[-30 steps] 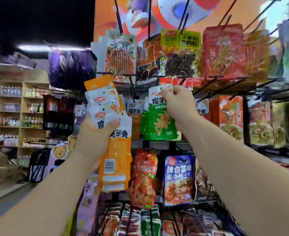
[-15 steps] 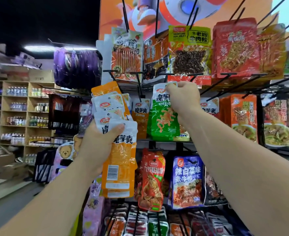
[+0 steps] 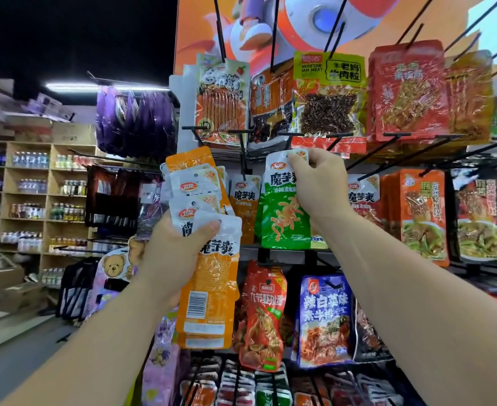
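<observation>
**Green packet held at the snack rack**

The right hand (image 3: 319,183) is pinching the white top edge of a green packet (image 3: 283,212), which is hanging against the rack (image 3: 282,253) between orange packets on hooks (image 3: 244,206) and a red packet (image 3: 363,200); the left hand (image 3: 171,253) is gripping a fanned stack of orange packets (image 3: 207,288), thumb pressing across the front one, just left of the green packet; drink shelves (image 3: 30,200) are standing far left.
</observation>
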`<state>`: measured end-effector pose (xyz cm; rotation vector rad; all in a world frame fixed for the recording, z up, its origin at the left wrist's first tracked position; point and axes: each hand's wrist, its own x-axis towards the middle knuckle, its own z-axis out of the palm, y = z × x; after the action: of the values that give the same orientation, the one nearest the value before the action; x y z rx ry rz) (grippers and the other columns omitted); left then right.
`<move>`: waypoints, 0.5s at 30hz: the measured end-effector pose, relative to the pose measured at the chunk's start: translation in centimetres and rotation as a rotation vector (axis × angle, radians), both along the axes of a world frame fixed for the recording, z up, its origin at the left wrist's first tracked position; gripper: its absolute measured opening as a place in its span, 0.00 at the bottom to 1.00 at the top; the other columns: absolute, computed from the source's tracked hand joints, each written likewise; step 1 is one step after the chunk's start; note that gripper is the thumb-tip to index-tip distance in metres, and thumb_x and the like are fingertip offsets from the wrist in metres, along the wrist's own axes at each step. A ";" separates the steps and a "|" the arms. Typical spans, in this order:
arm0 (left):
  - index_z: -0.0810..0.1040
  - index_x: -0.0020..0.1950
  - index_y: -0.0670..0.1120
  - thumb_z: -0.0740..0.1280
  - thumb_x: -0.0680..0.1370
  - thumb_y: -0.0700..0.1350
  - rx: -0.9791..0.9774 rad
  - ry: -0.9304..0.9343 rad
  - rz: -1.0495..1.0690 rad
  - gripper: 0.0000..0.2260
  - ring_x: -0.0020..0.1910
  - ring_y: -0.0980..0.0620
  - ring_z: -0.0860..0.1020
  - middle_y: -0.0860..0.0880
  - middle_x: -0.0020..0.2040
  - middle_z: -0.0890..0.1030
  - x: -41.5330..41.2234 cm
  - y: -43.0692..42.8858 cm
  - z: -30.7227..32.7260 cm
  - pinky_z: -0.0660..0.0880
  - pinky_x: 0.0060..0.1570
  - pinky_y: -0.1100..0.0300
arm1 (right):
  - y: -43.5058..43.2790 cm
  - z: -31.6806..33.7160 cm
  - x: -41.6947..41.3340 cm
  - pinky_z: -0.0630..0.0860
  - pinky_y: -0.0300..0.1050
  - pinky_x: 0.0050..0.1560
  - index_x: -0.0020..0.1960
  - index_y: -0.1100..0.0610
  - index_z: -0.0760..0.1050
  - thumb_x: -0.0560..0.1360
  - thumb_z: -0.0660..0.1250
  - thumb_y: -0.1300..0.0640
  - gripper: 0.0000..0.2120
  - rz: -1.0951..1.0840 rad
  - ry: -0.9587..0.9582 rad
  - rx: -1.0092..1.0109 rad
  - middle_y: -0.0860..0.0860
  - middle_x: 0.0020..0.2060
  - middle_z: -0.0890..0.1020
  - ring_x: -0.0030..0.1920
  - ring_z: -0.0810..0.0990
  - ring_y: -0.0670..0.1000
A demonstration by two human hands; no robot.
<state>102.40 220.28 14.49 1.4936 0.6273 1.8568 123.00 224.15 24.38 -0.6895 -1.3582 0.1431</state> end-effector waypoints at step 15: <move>0.78 0.66 0.49 0.71 0.80 0.38 -0.021 -0.017 0.004 0.15 0.48 0.45 0.88 0.48 0.52 0.88 0.2 -0.1 0.0 0.84 0.36 0.54 | 0.4 0.8 -0.4 0.57 0.48 0.35 0.42 0.57 0.73 0.83 0.65 0.54 0.13 0.052 0.077 -0.174 0.46 0.25 0.61 0.28 0.58 0.50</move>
<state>102.62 220.21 14.47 1.4631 0.6400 1.8585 122.58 224.52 25.14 -0.7865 -1.3004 0.3290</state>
